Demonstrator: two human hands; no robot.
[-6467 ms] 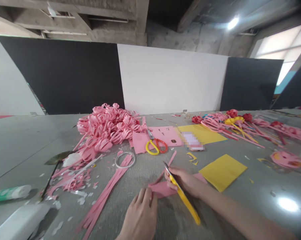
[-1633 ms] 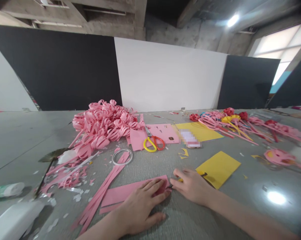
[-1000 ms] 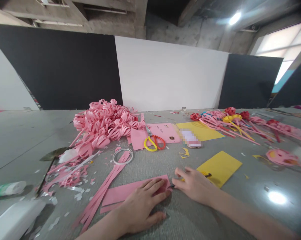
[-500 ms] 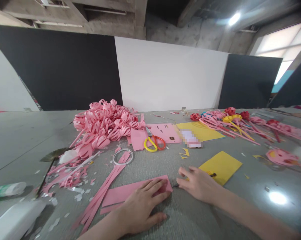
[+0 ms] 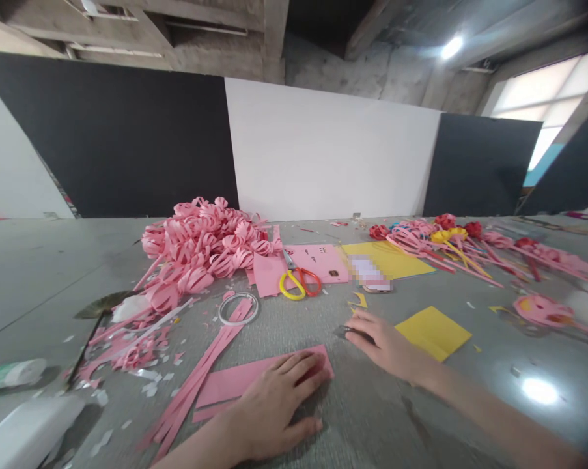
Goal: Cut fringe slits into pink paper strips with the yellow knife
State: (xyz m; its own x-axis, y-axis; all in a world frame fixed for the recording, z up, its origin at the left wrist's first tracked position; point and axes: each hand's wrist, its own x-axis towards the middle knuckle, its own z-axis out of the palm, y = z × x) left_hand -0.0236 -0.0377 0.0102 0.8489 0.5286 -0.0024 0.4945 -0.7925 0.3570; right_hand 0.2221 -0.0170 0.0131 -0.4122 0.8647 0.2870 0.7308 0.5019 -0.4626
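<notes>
My left hand [image 5: 279, 404] lies flat, fingers stretched out, on a piece of pink paper [image 5: 235, 381]. A narrow strip is parted from the paper's near edge. To the right, my right hand [image 5: 381, 345] is closed round a utility knife [image 5: 359, 334], its dark tip pointing left, apart from the pink paper; the fingers cover much of the handle. Beyond that hand is a yellow paper piece [image 5: 435, 332]. Several long pink strips [image 5: 196, 391] lie left of my left hand, with a roll of tape [image 5: 238, 309] on their far end.
Scissors [image 5: 299, 283] lie open on pink sheets [image 5: 269, 273], beside a phone [image 5: 372, 273] on yellow paper. A heap of pink paper loops [image 5: 200, 241] stands back left. Paper flowers [image 5: 445, 238] lie back right. A glue bottle [image 5: 15, 373] and white box [image 5: 30, 430] sit left.
My right hand with the knife has moved away from the pink paper's right end, slightly up and farther back. My left hand stays on the paper.
</notes>
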